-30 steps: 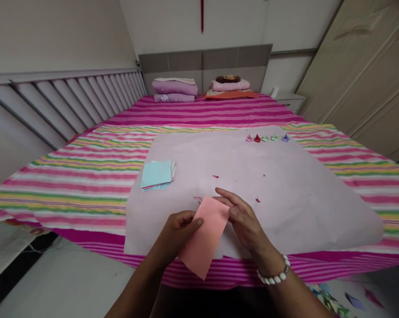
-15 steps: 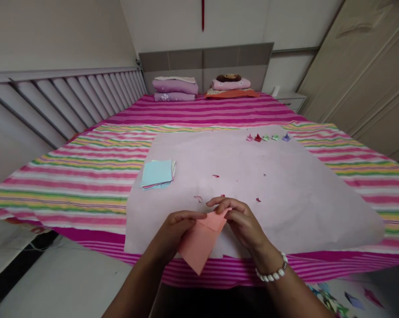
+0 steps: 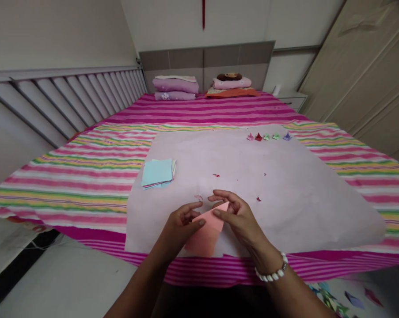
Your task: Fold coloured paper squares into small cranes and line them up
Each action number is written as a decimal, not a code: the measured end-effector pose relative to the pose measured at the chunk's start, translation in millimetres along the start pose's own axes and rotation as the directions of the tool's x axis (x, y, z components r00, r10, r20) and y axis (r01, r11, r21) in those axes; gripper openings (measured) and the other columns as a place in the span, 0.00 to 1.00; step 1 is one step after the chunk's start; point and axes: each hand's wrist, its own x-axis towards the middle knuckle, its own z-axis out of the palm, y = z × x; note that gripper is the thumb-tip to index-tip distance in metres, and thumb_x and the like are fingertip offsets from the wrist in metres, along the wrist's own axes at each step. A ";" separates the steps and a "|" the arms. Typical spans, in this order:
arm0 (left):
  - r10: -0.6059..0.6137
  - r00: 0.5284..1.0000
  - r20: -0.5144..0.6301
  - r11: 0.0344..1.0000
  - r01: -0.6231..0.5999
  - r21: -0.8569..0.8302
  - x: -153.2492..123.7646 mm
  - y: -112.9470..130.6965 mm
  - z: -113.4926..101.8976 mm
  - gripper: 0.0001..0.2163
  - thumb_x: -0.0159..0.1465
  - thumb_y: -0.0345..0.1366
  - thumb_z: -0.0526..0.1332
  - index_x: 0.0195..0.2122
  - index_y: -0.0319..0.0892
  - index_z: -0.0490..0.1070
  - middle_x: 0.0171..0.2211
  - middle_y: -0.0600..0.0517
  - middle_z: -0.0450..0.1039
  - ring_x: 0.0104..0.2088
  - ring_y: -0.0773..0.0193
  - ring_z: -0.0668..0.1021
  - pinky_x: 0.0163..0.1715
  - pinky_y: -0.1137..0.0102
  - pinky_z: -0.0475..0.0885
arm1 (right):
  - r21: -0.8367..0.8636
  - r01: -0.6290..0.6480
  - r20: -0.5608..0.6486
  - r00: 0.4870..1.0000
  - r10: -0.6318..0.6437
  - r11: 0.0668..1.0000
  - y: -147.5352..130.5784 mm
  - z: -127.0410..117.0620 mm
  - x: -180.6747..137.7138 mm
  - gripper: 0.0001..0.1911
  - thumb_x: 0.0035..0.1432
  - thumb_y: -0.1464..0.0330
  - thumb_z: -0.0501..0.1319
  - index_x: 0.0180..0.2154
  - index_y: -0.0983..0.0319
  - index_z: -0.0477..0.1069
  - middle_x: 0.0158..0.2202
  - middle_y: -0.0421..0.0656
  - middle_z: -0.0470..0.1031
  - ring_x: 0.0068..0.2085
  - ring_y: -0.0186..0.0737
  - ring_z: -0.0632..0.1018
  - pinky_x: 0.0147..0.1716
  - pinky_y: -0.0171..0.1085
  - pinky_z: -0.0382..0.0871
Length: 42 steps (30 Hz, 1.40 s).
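A sheet of salmon-pink paper (image 3: pixel 204 238) with a fold in it is held up over the front edge of the large pale sheet. My left hand (image 3: pixel 182 225) pinches its left side, thumb on the near face and fingers behind. On the upper right corner, my right hand (image 3: pixel 237 215) grips the paper between thumb and fingers, and a white bead bracelet (image 3: pixel 272 274) circles that wrist. Just beyond the fingers lies a small pinkish paper scrap (image 3: pixel 198 198). A stack of square paper (image 3: pixel 157 173), light blue on top, rests to the left.
The pale sheet (image 3: pixel 285 207) covers part of a striped bed cover (image 3: pixel 70 185). Several small folded paper pieces (image 3: pixel 258 137) stand in a row at the far right. Red scraps (image 3: pixel 216 176) lie mid-sheet. Coloured paper pieces (image 3: pixel 330 301) are on the floor at lower right.
The pink paper has been turned in my hands: its lower point no longer hangs down and its upper edge now runs straight. My left thumb has moved onto the near face.
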 end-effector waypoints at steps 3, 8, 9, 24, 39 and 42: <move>0.000 0.999 -0.035 0.993 -0.004 -0.117 3.2 -2.4 0.8 0.19 0.50 0.36 0.71 0.44 0.39 0.75 0.32 0.50 0.79 0.34 0.62 0.79 0.37 0.69 0.71 | 0.158 -0.014 0.070 0.998 0.003 0.987 1.9 3.4 -0.6 0.22 0.46 0.66 0.71 0.46 0.58 0.73 0.42 0.44 0.79 0.38 0.38 0.77 0.39 0.38 0.71; 0.026 0.996 -0.088 0.976 -0.045 -0.214 4.8 -1.9 1.0 0.13 0.52 0.38 0.70 0.36 0.38 0.75 0.31 0.50 0.79 0.30 0.66 0.78 0.33 0.72 0.71 | 0.164 -0.216 0.306 0.939 0.159 0.963 8.6 8.9 -7.5 0.23 0.43 0.70 0.73 0.43 0.61 0.74 0.39 0.44 0.80 0.37 0.40 0.79 0.39 0.39 0.72; 0.022 0.994 -0.105 0.972 -0.045 -0.229 4.6 -1.5 0.9 0.12 0.52 0.38 0.70 0.35 0.38 0.75 0.29 0.51 0.79 0.28 0.67 0.77 0.31 0.73 0.71 | 0.152 -0.237 0.317 0.931 0.180 0.960 9.8 9.8 -8.9 0.21 0.43 0.70 0.74 0.41 0.61 0.75 0.37 0.43 0.80 0.36 0.39 0.79 0.37 0.38 0.72; -0.119 0.991 0.059 0.867 0.133 -0.481 9.4 -6.7 1.5 0.11 0.55 0.40 0.67 0.31 0.35 0.74 0.29 0.46 0.78 0.36 0.56 0.80 0.37 0.66 0.73 | 0.165 -0.171 0.303 0.946 0.115 0.971 10.0 6.6 -9.7 0.24 0.47 0.70 0.72 0.47 0.58 0.73 0.38 0.42 0.79 0.37 0.37 0.79 0.37 0.36 0.72; -0.086 0.989 -0.117 0.878 0.020 -0.477 6.1 -3.4 0.6 0.11 0.52 0.38 0.70 0.30 0.37 0.72 0.29 0.48 0.79 0.33 0.61 0.80 0.35 0.69 0.74 | -0.073 0.125 0.260 0.960 -0.102 0.989 8.9 -2.3 -11.5 0.23 0.45 0.69 0.72 0.46 0.54 0.75 0.47 0.43 0.73 0.44 0.40 0.75 0.38 0.37 0.73; -0.076 0.986 -0.146 0.884 -0.001 -0.468 5.2 -4.9 0.5 0.12 0.50 0.38 0.71 0.29 0.37 0.72 0.28 0.50 0.78 0.30 0.64 0.78 0.32 0.72 0.73 | 0.035 -0.013 0.149 0.989 0.007 0.999 13.6 -0.3 -8.6 0.33 0.43 0.69 0.73 0.52 0.53 0.70 0.40 0.41 0.76 0.33 0.34 0.76 0.30 0.33 0.71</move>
